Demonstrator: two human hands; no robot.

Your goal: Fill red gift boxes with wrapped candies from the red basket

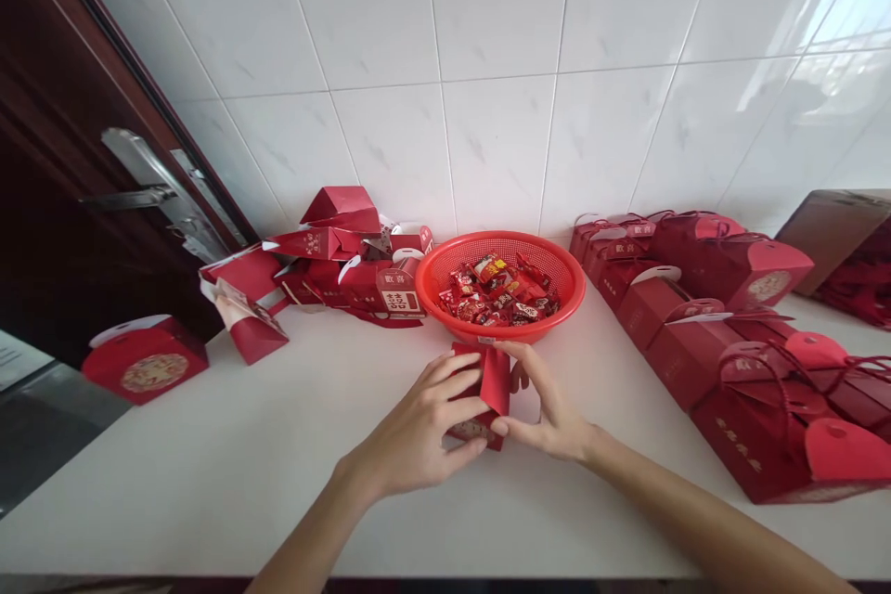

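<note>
A small red paper gift box (496, 380) stands on the white tabletop, with one red flap raised at its top. My left hand (438, 413) lies over the box's left side, its fingers across the top and its thumb at the near lower edge. From the right, my right hand (547, 408) holds the box between thumb and fingers. Much of the box is hidden behind my hands. Just beyond it sits a red plastic basket (435, 325) with many wrapped candies (497, 288) in it.
Folded and partly opened red boxes (327, 246) are heaped at the back left. Another red box (157, 362) stands near the door handle (163, 195). Rows of red boxes with cord handles (738, 390) line the right side, beside a cardboard carton (828, 237). White tiles (501, 139) rise behind.
</note>
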